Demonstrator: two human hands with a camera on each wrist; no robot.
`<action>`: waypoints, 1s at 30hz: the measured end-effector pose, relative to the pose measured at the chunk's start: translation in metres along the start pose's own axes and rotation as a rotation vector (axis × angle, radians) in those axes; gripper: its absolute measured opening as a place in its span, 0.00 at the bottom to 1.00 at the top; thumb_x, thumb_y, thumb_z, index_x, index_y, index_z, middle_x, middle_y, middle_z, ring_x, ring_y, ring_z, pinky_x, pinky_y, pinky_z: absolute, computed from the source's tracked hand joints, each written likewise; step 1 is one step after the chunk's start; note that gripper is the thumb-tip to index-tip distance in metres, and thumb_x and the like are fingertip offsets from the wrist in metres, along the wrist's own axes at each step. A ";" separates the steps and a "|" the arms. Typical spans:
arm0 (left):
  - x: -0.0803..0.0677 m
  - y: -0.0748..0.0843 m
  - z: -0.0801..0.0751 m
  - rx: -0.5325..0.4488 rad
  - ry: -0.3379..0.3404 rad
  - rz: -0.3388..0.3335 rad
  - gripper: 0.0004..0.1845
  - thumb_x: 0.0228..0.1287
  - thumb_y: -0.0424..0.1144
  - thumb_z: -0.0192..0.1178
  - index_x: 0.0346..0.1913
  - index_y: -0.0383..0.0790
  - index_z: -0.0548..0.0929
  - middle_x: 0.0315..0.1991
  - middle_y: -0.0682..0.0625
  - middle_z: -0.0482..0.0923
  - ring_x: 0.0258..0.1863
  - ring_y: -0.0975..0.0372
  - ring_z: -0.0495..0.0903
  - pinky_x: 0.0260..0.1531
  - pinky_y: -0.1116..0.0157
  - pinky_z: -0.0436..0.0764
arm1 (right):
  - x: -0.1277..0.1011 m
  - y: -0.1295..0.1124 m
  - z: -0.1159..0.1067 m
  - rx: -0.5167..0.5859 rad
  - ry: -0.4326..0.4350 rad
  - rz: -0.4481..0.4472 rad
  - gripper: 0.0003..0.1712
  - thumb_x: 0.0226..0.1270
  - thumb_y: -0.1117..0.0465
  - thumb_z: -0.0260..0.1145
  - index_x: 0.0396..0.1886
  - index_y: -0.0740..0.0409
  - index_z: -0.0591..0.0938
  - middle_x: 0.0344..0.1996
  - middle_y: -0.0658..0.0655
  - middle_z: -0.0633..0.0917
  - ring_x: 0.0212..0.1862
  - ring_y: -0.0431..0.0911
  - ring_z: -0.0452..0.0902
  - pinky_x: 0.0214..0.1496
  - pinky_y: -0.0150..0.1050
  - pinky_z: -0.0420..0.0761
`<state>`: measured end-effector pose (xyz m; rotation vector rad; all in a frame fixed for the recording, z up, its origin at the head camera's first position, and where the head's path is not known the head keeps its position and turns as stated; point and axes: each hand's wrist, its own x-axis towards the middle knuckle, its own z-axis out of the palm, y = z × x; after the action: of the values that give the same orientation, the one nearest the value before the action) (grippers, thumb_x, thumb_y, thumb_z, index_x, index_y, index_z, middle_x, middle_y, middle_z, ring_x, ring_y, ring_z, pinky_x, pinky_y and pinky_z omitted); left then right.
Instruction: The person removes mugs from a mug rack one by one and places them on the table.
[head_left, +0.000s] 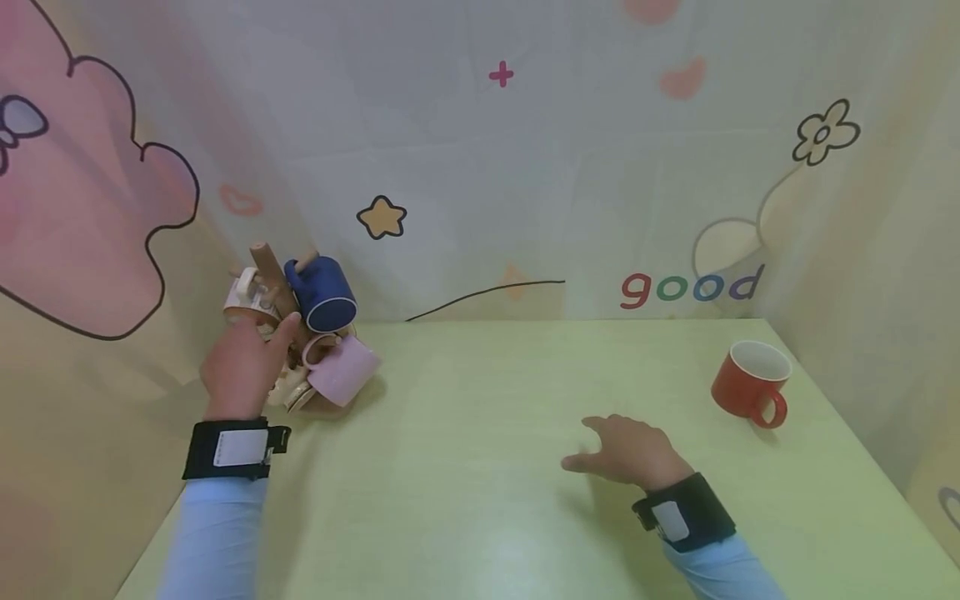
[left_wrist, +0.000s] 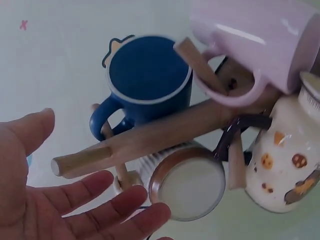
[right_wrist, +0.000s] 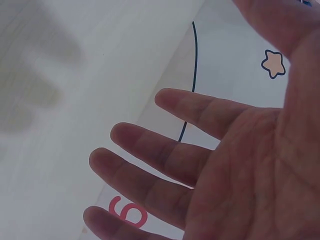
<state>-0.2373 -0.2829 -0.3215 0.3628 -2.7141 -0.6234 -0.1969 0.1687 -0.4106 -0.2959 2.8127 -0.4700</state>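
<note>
A wooden mug rack (head_left: 272, 277) stands at the table's far left corner, and it leans in the head view. On its pegs hang a dark blue mug (head_left: 324, 293), a pink mug (head_left: 342, 370), a cream mug with a brown rim (head_left: 243, 305) and a cream patterned mug (head_left: 289, 393). My left hand (head_left: 242, 367) is raised in front of the rack. In the left wrist view the left hand (left_wrist: 75, 205) has its fingers spread and straight, just short of the brown-rimmed mug (left_wrist: 187, 186) and a wooden peg (left_wrist: 145, 142); it grips nothing. My right hand (head_left: 626, 450) hovers flat and empty over the table's middle right.
A red mug (head_left: 750, 383) stands upright near the far right of the pale green table (head_left: 480, 500), handle toward me. Cartoon-printed walls close the table in on the left, back and right. The right wrist view shows only my right hand (right_wrist: 200, 165) against the wall.
</note>
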 end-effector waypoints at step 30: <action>0.009 0.046 0.015 0.139 0.109 0.095 0.30 0.80 0.50 0.39 0.44 0.23 0.79 0.34 0.28 0.80 0.31 0.37 0.80 0.29 0.40 0.75 | -0.001 0.009 0.008 0.026 -0.002 0.030 0.47 0.56 0.33 0.70 0.65 0.62 0.76 0.57 0.66 0.81 0.61 0.65 0.73 0.57 0.67 0.71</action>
<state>-0.2594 -0.2401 -0.3107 0.2906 -2.6590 -0.3787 -0.1950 0.1749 -0.4206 -0.2478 2.8031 -0.4993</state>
